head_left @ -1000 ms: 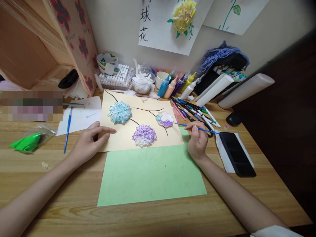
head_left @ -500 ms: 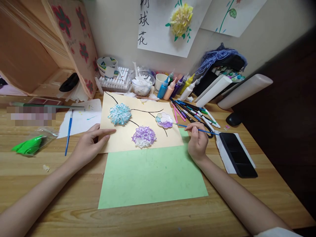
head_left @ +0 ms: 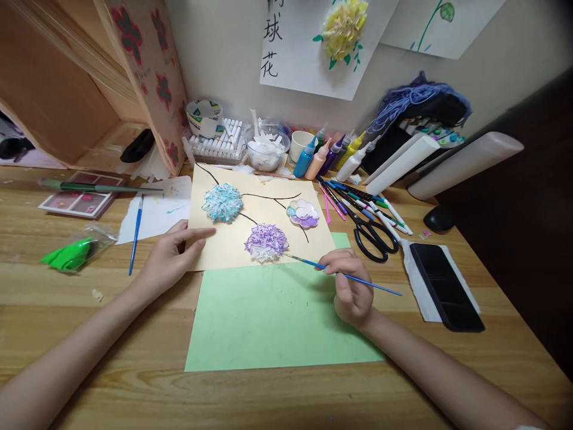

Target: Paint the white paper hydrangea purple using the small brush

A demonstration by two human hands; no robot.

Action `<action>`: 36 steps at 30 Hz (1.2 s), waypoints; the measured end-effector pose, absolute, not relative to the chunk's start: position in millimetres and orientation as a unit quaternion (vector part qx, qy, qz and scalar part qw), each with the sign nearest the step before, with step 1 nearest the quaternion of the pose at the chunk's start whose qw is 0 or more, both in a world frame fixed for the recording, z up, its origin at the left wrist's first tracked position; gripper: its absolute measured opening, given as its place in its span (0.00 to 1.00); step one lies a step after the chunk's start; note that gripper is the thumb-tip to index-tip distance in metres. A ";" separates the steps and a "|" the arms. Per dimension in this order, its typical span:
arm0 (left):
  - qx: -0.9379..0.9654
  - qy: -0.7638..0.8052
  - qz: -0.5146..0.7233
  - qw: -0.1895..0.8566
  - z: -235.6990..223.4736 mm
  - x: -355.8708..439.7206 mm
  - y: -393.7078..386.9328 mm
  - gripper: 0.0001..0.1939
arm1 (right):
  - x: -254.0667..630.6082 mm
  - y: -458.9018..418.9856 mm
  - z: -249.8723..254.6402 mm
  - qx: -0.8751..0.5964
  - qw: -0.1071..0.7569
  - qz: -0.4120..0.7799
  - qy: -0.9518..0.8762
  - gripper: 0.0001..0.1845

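Note:
My right hand [head_left: 351,286] grips a thin blue paintbrush [head_left: 308,262], its tip at the right edge of a purple paper flower [head_left: 267,240]. White still shows along that flower's lower side. My left hand [head_left: 174,254] rests with fingers stretched out on the left edge of a cream sheet [head_left: 219,251]. On this sheet are a blue-and-white paper flower [head_left: 222,203], black drawn stems and a small flower-shaped palette [head_left: 303,214] with purple and bluish paint. A green sheet [head_left: 259,328] lies partly beneath the cream one.
Paint bottles [head_left: 317,162], a bowl of paper strips [head_left: 267,149] and markers [head_left: 219,142] line the wall. Black scissors [head_left: 373,236], pens and a phone [head_left: 445,286] lie at right. Another brush [head_left: 136,236] and a green bag of clay-like material [head_left: 69,255] are at left.
My right hand has brought the brush from the palette down and left to the purple flower. My left hand stays on the cream sheet. The whole view has shifted slightly.

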State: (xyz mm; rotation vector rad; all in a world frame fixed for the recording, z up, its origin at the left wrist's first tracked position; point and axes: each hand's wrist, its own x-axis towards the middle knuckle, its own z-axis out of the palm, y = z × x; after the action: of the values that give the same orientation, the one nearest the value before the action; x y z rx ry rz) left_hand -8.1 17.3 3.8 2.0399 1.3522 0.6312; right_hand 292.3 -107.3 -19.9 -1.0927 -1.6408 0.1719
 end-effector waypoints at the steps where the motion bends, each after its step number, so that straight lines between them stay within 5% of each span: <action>1: 0.770 0.509 0.237 0.302 3.3 -8.4 17.6 0.17 | 292.7 -107.1 -20.0 -0.463 0.549 0.073 -0.692 0.09; 36: 0.765 0.496 0.245 0.330 -5.5 -13.7 18.5 0.18 | 291.5 -105.0 -18.0 -0.436 0.497 0.053 -0.748 0.12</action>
State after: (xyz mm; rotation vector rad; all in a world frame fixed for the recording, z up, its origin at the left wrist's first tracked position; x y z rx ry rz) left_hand -13.7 18.5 -5.5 2.0001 1.2980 0.6410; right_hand 291.5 -105.0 -18.0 -1.0559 -1.8125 0.1291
